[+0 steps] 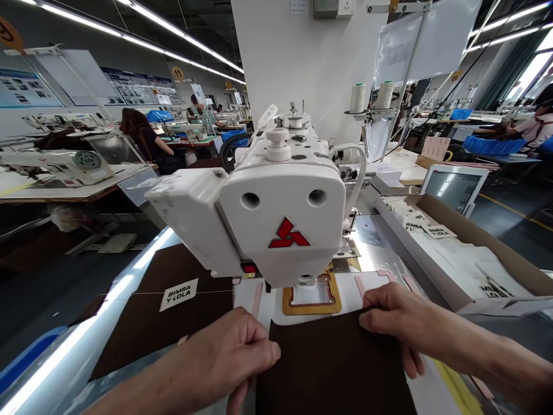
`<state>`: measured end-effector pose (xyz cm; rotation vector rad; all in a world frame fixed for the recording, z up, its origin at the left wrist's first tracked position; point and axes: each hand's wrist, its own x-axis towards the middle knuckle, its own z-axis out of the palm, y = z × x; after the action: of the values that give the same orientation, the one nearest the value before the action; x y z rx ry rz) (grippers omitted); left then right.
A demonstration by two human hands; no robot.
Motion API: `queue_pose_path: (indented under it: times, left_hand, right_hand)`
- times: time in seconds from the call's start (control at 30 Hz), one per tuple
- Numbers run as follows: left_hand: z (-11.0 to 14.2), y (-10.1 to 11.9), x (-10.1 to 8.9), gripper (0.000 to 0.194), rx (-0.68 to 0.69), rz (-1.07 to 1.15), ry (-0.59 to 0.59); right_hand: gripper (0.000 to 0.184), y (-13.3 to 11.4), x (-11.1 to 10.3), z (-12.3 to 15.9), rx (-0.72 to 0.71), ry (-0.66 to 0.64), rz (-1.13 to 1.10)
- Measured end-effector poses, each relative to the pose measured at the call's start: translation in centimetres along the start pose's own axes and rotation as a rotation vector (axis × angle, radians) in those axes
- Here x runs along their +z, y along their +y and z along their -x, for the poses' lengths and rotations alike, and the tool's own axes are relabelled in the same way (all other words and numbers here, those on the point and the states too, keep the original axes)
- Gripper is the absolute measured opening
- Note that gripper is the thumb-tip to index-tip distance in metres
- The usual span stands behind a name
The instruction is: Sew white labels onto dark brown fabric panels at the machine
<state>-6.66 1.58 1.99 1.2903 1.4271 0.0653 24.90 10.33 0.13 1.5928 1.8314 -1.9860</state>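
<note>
A dark brown fabric panel [332, 363] lies in front of the sewing machine [280, 190], its far edge near the yellow clamp frame [287, 305]. My left hand [233, 354] pinches the panel's left side between thumb and curled fingers. At the far right corner, my right hand [395, 317] grips the same panel with thumb and forefinger; its lower fingers hang past the side. To the left, another dark brown panel [129, 328] carries a white label [179, 294] reading "BIMBA Y LOLA", with a thread running across it. The machine head hides the needle area.
On the right stands a long cardboard box [453, 219] holding white labels [439, 231] and what looks like a metal tool. Behind it is a tablet-like screen [453, 187]. Two thread cones [357, 98] stand at the back. A blue bin [34, 357] sits low left. Other people work farther off.
</note>
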Motion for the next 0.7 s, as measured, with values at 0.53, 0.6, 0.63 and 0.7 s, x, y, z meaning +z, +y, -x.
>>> queue_pose_path:
  times: [0.53,0.6,0.63,0.7]
  left_hand:
    - [-5.1,0.6,-2.5,0.039,0.133,-0.138,0.208]
    - [-4.8,0.2,-1.8,0.046,0.149,-0.226,0.361]
    - [-4.4,-0.2,-1.2,0.048,0.157,-0.265,0.445]
    - [-3.2,-1.4,0.5,0.048,0.225,-0.355,0.597]
  right_hand:
    - [0.020,-1.4,-1.9,-5.2,-0.030,0.265,0.224]
    - [0.025,-1.5,-2.1,-5.0,-0.066,0.328,0.277]
    - [0.028,-1.1,-2.0,-4.5,-0.083,0.370,0.302]
    - [0.037,0.3,-1.5,-2.7,-0.170,0.528,0.418]
